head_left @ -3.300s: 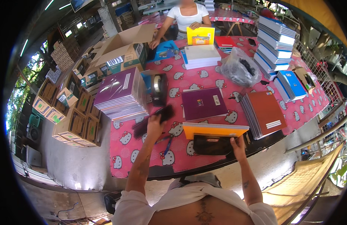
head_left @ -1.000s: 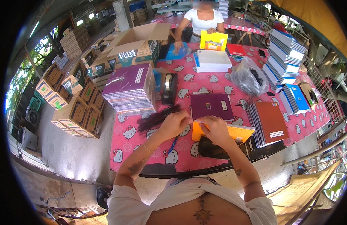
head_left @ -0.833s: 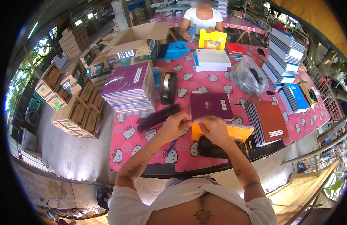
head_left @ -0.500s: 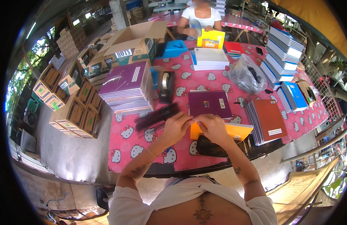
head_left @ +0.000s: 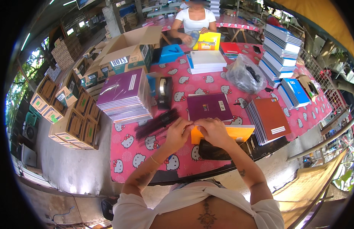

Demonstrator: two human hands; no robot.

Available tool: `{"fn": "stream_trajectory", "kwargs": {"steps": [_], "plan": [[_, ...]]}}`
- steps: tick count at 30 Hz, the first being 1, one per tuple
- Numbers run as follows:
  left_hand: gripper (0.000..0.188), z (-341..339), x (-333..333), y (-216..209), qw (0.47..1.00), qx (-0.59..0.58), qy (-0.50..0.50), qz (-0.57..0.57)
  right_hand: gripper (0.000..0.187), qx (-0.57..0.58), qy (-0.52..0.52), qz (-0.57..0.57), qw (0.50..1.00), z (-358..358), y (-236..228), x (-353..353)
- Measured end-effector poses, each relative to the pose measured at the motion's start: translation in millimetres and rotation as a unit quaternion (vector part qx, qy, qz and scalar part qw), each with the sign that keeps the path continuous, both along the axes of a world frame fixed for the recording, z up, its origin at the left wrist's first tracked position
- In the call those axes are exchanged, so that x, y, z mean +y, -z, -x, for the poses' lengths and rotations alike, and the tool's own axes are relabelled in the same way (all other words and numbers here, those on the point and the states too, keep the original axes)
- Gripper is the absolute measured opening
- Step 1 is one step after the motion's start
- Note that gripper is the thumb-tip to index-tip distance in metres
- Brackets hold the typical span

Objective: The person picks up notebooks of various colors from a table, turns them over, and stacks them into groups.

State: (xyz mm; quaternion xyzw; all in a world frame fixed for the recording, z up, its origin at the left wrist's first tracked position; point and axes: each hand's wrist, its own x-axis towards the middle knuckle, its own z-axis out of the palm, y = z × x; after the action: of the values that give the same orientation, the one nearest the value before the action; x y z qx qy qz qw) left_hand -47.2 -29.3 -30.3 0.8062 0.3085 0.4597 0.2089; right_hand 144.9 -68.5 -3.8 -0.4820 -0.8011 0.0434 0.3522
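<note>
An orange notebook (head_left: pixel 241 133) is held up on its long edge near the front of the table. My right hand (head_left: pixel 212 131) grips its left end, fingers bent over the top edge. Close beside it, my left hand (head_left: pixel 178 133) is closed in a pinch at the notebook's corner; what sits between its fingertips is too small to make out. A dark, rounded object (head_left: pixel 215 150) lies under and in front of the notebook. Left of my hands is a bundle of black spiral binding coils (head_left: pixel 156 125). A purple notebook (head_left: pixel 209 107) lies just beyond them.
Stacked purple notebooks (head_left: pixel 125 93) and a black tape dispenser (head_left: pixel 164 93) stand left. On the right are brown notebooks (head_left: pixel 269 118), a clear plastic bag (head_left: pixel 245 74) and tall notebook stacks (head_left: pixel 278 57). Across the table a person (head_left: pixel 196 23) handles a yellow notebook (head_left: pixel 207 40). Cartons (head_left: pixel 127 57) stand at left.
The whole view has shifted slightly, so the table appears further left. Both my hands stay together at the orange notebook's left end, with the fingertips slightly moved.
</note>
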Motion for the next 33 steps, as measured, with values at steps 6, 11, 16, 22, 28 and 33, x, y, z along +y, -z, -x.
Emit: {"fn": "stream_trajectory", "kwargs": {"steps": [6, 11, 16, 22, 28, 33], "plan": [[0.020, 11, 21, -12, 0.994, 0.047, 0.049, 0.083, 0.020, -0.004, 0.010, 0.094, 0.996, -5, -4, 14], [0.024, 15, 71, -16, 0.929, 0.048, 0.161, 0.330, 0.023, 0.080, -0.055, 0.250, 0.963, -27, 9, 64], [0.025, 11, 87, -24, 0.908, 0.113, 0.149, 0.375, 0.022, 0.083, -0.085, 0.253, 0.960, -30, 17, 75], [0.024, 9, 85, -30, 0.894, 0.120, 0.129, 0.411, 0.023, 0.073, -0.071, 0.241, 0.965, -30, 16, 70], [0.017, 2, 62, -23, 0.963, 0.116, 0.107, 0.218, 0.022, 0.047, -0.031, 0.238, 0.970, -24, 9, 62], [0.016, 2, 60, -13, 0.985, 0.166, 0.040, -0.001, 0.020, 0.045, -0.010, 0.219, 0.975, -16, 6, 49]]}}
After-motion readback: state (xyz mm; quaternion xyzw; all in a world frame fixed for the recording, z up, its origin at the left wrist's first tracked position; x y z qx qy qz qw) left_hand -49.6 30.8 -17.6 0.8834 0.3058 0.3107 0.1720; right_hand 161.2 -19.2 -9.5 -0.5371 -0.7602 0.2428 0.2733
